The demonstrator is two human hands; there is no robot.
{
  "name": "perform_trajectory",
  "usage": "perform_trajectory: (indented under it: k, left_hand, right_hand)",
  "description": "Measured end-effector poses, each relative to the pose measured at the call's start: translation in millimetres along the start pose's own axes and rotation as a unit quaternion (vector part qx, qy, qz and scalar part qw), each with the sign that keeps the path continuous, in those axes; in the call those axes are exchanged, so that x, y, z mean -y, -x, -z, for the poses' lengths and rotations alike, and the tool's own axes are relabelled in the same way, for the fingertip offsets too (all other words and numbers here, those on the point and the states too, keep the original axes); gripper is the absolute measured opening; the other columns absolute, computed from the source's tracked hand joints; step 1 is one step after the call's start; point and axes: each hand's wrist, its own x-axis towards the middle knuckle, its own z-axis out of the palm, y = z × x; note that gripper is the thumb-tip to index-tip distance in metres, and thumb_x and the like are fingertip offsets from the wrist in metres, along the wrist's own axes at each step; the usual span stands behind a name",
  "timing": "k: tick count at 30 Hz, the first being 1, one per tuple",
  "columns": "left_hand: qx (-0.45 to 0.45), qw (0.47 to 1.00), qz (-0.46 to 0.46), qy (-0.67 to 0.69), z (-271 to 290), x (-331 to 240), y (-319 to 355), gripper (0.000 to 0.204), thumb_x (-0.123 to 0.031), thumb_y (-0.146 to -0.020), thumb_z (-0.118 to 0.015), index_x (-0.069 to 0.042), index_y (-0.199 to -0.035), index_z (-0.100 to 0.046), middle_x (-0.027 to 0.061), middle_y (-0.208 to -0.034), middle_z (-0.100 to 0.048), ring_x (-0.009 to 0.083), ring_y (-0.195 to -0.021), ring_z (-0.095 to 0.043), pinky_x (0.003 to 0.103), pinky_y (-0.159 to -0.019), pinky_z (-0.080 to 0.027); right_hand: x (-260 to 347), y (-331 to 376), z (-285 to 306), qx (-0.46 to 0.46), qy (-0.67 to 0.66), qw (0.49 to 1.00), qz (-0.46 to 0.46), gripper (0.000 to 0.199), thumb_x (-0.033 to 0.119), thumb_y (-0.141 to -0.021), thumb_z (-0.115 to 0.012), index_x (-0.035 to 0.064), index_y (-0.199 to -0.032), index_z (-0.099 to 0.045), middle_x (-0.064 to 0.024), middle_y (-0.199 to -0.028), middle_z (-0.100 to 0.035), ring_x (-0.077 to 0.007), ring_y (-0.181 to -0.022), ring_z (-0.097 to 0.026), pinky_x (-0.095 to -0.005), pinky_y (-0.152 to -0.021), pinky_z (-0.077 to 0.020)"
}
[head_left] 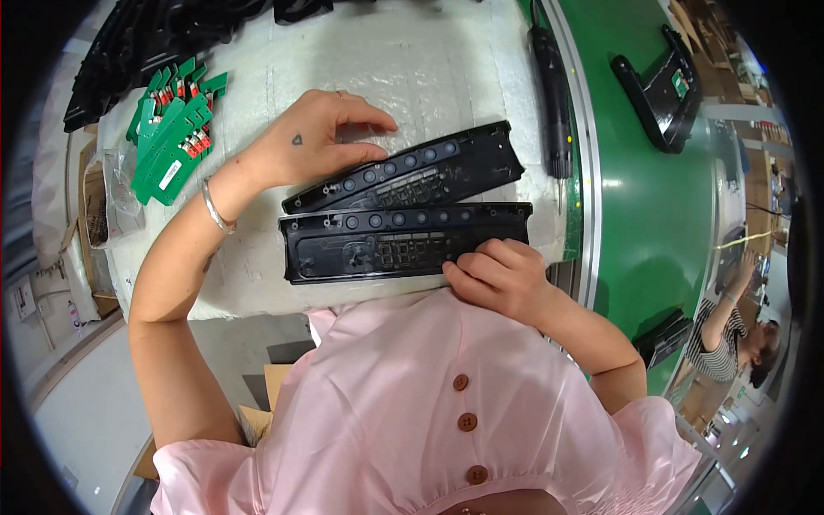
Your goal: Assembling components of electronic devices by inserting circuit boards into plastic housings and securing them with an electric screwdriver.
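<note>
Two long black plastic panels with rows of round button holes lie on the white foam-covered bench. The near panel [403, 243] lies flat in front of me. The far panel [412, 167] sits angled behind it. My left hand [313, 137] rests with fingers spread on the left end of the far panel and the foam beside it. My right hand [498, 275] is curled at the near panel's lower right edge, fingers pressing on it. A silver bracelet circles my left wrist.
A pile of green circuit boards [172, 129] lies at the bench's left. Black plastic parts [146, 43] are heaped at the far left. An electric screwdriver [549, 86] lies by the green conveyor belt [635, 197], which carries another black part [661, 86]. Another person [730, 335] works at right.
</note>
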Motion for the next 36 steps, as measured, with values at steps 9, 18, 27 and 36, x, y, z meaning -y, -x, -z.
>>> perform_trajectory:
  k: [9,18,27,36]
  left_hand:
    - [-0.032,0.983,-0.124,-0.134,-5,4,-7,0.024,-0.001,-0.073,-0.061,-0.002,-0.096,-0.061,0.0119,-0.084,-0.062,0.0302,-0.078,-0.057,0.036,-0.072,-0.046]
    - [-0.034,0.997,-0.038,-0.054,-6,-11,1,0.019,-0.008,-0.076,-0.06,-0.004,-0.095,-0.062,0.013,-0.086,-0.061,0.0288,-0.085,-0.056,0.036,-0.077,-0.045]
    - [-0.331,0.912,0.0,-0.242,95,5,-172,0.018,-0.016,-0.082,-0.054,0.0,-0.089,-0.058,0.0208,-0.081,-0.06,0.0372,-0.08,-0.058,0.04,-0.071,-0.047]
    - [-0.333,0.929,0.153,-0.054,106,40,-221,0.023,-0.014,-0.077,-0.063,0.003,-0.091,-0.061,0.0079,-0.065,-0.061,0.0154,-0.056,-0.06,0.027,-0.049,-0.046]
  right_hand:
    - [-6,10,-3,0.036,-0.034,0.999,0.012,0.017,0.014,-0.061,-0.065,0.0112,-0.077,-0.06,0.0032,-0.073,-0.049,-0.0109,-0.063,-0.047,-0.0221,-0.049,-0.0368]
    - [-19,-18,7,-0.064,-0.079,0.995,0.003,0.016,0.01,-0.059,-0.066,0.0098,-0.073,-0.058,-0.0007,-0.076,-0.054,-0.014,-0.065,-0.052,-0.023,-0.048,-0.0445]
    - [-202,-175,63,-0.16,0.125,0.941,-0.272,0.032,0.015,-0.077,-0.06,0.0034,-0.105,-0.053,-0.016,-0.097,-0.057,-0.034,-0.09,-0.056,-0.0411,-0.078,-0.0454]
    - [-228,-202,51,-0.098,-0.106,0.921,-0.363,0.048,0.021,-0.077,-0.062,0.0012,-0.117,-0.045,-0.0124,-0.079,-0.061,-0.026,-0.07,-0.061,-0.0364,-0.068,-0.0486]
